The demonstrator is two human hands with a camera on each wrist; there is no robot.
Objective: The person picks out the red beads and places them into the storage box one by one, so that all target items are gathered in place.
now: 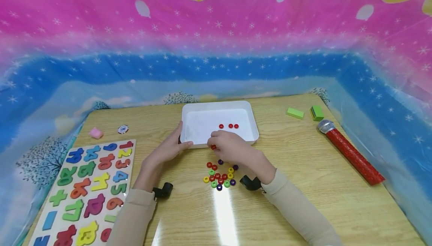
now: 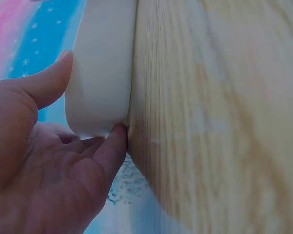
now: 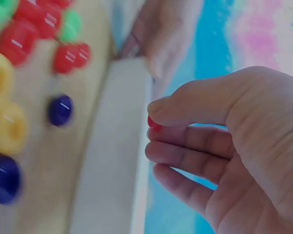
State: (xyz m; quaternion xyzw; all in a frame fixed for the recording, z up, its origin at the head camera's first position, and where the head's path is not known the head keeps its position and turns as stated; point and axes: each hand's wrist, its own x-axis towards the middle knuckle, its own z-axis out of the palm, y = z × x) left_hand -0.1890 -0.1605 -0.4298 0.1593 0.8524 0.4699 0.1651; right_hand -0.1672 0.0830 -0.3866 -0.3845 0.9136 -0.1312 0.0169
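"Beyond the right hand [image 1: 231, 146], inside the white tray [image 1: 200, 122], three red beads [image 1: 231, 126] are sitting in a loose row. Is that all that's done?"

"Seemingly; only red is showing in there. On the bench [image 1: 297, 156], just near of the tray, mixed beads [image 1: 221, 181] are lying loose in red, yellow, green and dark purple, several reds among them, so I'm judging the work to be in its early part"

"And where is the bead being handled?"

"Another red bead [image 1: 213, 147] is staying out of the tray's floor, pinched between the right hand's thumb and fingertip, at that hand's left side by the tray's near rim. Whether it's hanging over the inside, I can't tell"

"What's the left hand [image 1: 168, 148] doing?"

"Gripping the tray's near left corner, thumb touching by the rim, fingers bending around the outside"
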